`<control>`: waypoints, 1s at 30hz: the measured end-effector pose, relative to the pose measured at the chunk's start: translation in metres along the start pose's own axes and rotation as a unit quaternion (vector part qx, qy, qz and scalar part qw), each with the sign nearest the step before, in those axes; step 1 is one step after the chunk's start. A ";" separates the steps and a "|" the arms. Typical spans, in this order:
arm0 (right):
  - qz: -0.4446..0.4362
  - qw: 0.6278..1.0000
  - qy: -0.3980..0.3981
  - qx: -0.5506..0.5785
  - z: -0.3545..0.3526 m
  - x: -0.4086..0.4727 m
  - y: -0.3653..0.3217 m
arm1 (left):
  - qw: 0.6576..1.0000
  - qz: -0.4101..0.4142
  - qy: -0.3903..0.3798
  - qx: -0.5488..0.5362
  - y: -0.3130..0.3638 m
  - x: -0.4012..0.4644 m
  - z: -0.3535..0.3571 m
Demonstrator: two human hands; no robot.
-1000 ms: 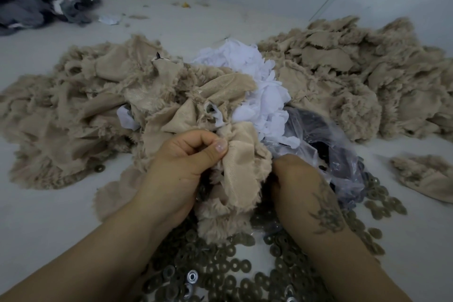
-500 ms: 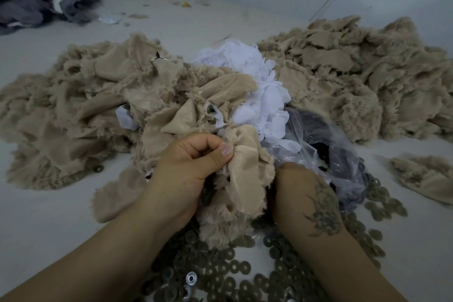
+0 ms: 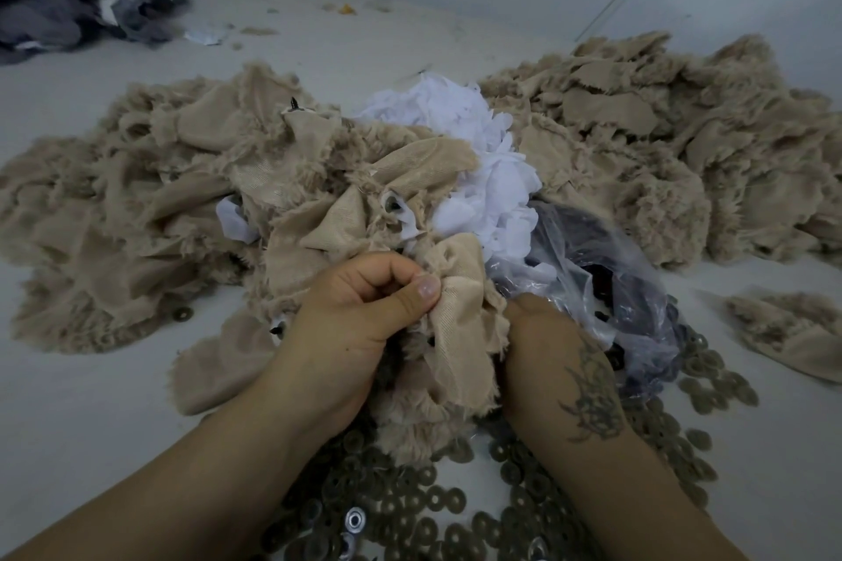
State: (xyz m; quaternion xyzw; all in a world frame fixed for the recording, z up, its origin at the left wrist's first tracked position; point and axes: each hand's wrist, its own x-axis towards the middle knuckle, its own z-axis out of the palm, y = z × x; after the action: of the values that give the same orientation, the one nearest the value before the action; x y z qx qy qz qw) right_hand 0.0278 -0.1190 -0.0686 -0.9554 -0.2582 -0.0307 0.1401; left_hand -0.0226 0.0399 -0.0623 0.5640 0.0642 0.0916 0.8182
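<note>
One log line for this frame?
left hand: pinches fur piece | right hand: fingers hidden behind it | washers: scattered nearby

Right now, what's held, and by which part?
Left hand pinches the beige furry fabric piece at its upper edge; right hand has fingers hidden behind its right side.

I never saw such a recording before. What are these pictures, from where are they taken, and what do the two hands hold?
There is no machine: a person wears one camera on the head, looking forward and down at their own bare hands. The left hand pinches a beige plush fabric piece between thumb and fingers; the right hand is at its other side, fingers hidden. On the pale surface lie beige fabric heaps, white scraps, a clear plastic bag and many small brown rings.
</note>
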 end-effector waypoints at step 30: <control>0.046 0.985 0.043 0.163 -0.016 0.002 0.017 | 1.000 0.003 -0.011 0.003 0.002 -0.002 0.001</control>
State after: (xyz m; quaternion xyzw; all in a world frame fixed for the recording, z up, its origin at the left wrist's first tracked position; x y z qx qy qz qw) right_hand 0.0380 -0.1370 -0.0577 -0.9286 -0.2088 -0.0229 0.3058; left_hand -0.0240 0.0391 -0.0603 0.5681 0.0534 0.0875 0.8166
